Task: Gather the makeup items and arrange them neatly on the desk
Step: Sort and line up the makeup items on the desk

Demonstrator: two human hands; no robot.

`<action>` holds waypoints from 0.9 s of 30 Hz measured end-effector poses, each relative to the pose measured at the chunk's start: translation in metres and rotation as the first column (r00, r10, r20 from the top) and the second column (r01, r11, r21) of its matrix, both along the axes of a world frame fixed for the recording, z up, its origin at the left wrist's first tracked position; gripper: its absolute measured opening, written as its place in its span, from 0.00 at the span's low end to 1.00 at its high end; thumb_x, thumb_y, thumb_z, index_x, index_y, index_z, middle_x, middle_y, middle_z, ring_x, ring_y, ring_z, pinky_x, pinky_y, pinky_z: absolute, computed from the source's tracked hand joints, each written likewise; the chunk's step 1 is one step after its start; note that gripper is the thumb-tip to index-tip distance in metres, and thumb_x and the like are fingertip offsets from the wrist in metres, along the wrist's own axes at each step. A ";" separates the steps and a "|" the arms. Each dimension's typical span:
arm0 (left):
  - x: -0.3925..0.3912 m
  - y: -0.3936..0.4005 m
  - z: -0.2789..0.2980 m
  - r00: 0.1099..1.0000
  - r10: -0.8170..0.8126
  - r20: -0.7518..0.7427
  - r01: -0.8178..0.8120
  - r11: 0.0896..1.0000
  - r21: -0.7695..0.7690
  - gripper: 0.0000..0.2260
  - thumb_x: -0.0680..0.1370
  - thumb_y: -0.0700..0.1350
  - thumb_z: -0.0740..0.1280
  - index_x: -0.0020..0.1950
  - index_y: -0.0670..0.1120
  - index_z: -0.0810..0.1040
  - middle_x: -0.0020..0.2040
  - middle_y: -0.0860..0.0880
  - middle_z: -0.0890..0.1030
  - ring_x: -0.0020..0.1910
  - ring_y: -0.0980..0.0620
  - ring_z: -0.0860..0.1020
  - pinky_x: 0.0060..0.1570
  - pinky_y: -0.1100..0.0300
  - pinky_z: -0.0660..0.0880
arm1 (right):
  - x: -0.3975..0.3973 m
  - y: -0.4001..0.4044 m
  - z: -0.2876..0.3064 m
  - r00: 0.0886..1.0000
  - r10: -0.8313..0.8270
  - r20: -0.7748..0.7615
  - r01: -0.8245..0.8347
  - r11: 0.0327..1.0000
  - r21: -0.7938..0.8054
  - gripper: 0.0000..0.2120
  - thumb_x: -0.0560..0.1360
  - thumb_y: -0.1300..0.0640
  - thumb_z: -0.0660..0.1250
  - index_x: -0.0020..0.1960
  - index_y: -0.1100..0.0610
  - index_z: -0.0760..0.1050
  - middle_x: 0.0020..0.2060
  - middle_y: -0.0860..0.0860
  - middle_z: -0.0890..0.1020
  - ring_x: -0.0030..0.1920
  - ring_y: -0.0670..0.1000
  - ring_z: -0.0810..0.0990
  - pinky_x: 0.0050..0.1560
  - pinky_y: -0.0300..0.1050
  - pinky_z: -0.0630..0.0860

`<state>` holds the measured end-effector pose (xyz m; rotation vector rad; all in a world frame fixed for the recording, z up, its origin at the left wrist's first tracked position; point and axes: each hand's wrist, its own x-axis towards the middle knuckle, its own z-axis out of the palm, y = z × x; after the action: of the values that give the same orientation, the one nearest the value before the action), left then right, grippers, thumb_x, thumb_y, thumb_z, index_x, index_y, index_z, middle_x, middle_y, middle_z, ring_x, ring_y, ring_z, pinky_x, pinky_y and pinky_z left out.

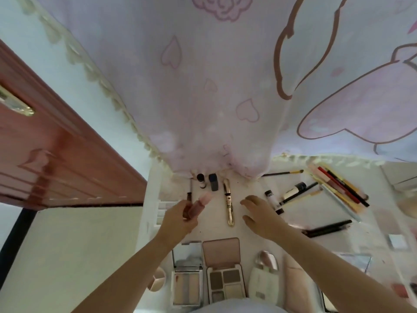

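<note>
My left hand [180,216] holds a pink lip gloss tube [198,205] just above the white desk [293,211], its pale cap pointing away from me. To its right lies a gold mascara tube [229,204]. My right hand [259,213] hovers beside the mascara, fingers apart and holding nothing. A small dark-capped bottle [201,181] and a grey lipstick [213,182] stand at the back under the curtain. Two open eyeshadow palettes [224,274] [186,279] lie side by side at the near edge.
A pink printed curtain [225,86] hangs over the desk's back. A white tube [273,201], another tube [293,190], black pencils [327,228] and a bundle of pencils [338,188] lie scattered at right. A white pouch [264,283] lies beside the palettes. A wooden door [56,154] stands left.
</note>
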<state>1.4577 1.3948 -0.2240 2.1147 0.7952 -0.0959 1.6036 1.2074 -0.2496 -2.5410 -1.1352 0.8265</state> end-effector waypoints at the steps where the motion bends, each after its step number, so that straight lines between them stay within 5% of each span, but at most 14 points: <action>1: 0.002 0.000 -0.002 1.000 0.005 0.009 -0.004 1.000 -0.013 0.12 0.71 0.36 0.69 0.52 0.45 0.75 0.39 0.52 0.77 0.33 0.58 0.75 0.31 0.71 0.72 | -0.001 0.000 -0.006 0.998 0.053 0.045 -0.050 0.997 -0.052 0.25 0.78 0.53 0.56 0.73 0.57 0.56 0.74 0.55 0.55 0.73 0.55 0.55 0.72 0.47 0.56; 4: 0.008 -0.002 -0.010 0.999 -0.017 0.032 0.017 1.000 -0.015 0.16 0.71 0.38 0.69 0.58 0.47 0.76 0.41 0.52 0.77 0.33 0.58 0.74 0.34 0.66 0.72 | -0.008 0.001 -0.022 0.986 0.134 0.099 -0.114 0.976 -0.187 0.30 0.79 0.50 0.53 0.75 0.57 0.45 0.75 0.56 0.41 0.75 0.56 0.40 0.74 0.50 0.45; 7: 0.013 -0.003 -0.016 0.999 0.036 0.039 -0.032 0.995 -0.098 0.15 0.72 0.39 0.70 0.57 0.47 0.76 0.42 0.54 0.78 0.39 0.60 0.77 0.41 0.68 0.73 | -0.016 0.000 -0.032 0.983 0.139 0.120 -0.112 0.971 -0.212 0.31 0.79 0.47 0.50 0.75 0.58 0.39 0.74 0.58 0.36 0.74 0.58 0.36 0.73 0.51 0.39; 10: 0.017 -0.002 -0.019 0.997 0.071 -0.011 -0.071 0.992 -0.104 0.12 0.71 0.39 0.70 0.52 0.50 0.76 0.41 0.56 0.77 0.40 0.59 0.75 0.40 0.69 0.70 | -0.016 -0.003 -0.035 0.977 0.168 0.132 -0.137 0.967 -0.213 0.32 0.80 0.46 0.49 0.74 0.58 0.37 0.73 0.59 0.35 0.74 0.59 0.34 0.73 0.50 0.37; 13: 0.023 -0.001 -0.022 0.989 0.146 -0.027 -0.148 0.983 -0.111 0.10 0.71 0.42 0.71 0.45 0.55 0.73 0.40 0.55 0.77 0.40 0.53 0.74 0.44 0.59 0.71 | -0.017 -0.007 -0.037 0.974 0.183 0.130 -0.153 0.965 -0.212 0.32 0.80 0.45 0.47 0.74 0.57 0.35 0.71 0.56 0.31 0.73 0.58 0.33 0.72 0.49 0.35; 15: 0.029 0.000 -0.026 0.987 0.161 -0.012 -0.162 0.985 -0.063 0.08 0.70 0.42 0.72 0.46 0.51 0.75 0.45 0.50 0.78 0.44 0.52 0.75 0.46 0.59 0.70 | -0.018 -0.009 -0.038 0.974 0.185 0.127 -0.155 0.964 -0.217 0.32 0.80 0.45 0.47 0.74 0.57 0.35 0.70 0.55 0.30 0.73 0.57 0.32 0.71 0.49 0.34; 22: 0.044 0.015 -0.035 0.999 0.042 -0.012 -0.039 0.985 0.168 0.07 0.71 0.45 0.71 0.48 0.46 0.82 0.47 0.48 0.81 0.47 0.48 0.77 0.43 0.62 0.67 | -0.017 -0.008 -0.034 0.979 0.185 0.086 -0.162 0.961 -0.224 0.32 0.80 0.45 0.47 0.73 0.56 0.32 0.66 0.54 0.26 0.66 0.54 0.25 0.68 0.47 0.31; 27: 0.055 0.019 -0.036 0.998 -0.024 -0.051 0.033 0.983 0.183 0.06 0.71 0.47 0.70 0.45 0.47 0.82 0.44 0.48 0.82 0.44 0.48 0.77 0.40 0.60 0.70 | -0.014 -0.003 -0.023 0.980 0.190 0.059 -0.171 0.955 -0.242 0.32 0.80 0.47 0.50 0.75 0.57 0.37 0.72 0.56 0.32 0.73 0.56 0.33 0.71 0.46 0.34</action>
<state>1.5123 1.4143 -0.2600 2.3058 0.8301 -0.0930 1.5899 1.2048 -0.2728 -2.7143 -1.3885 0.9612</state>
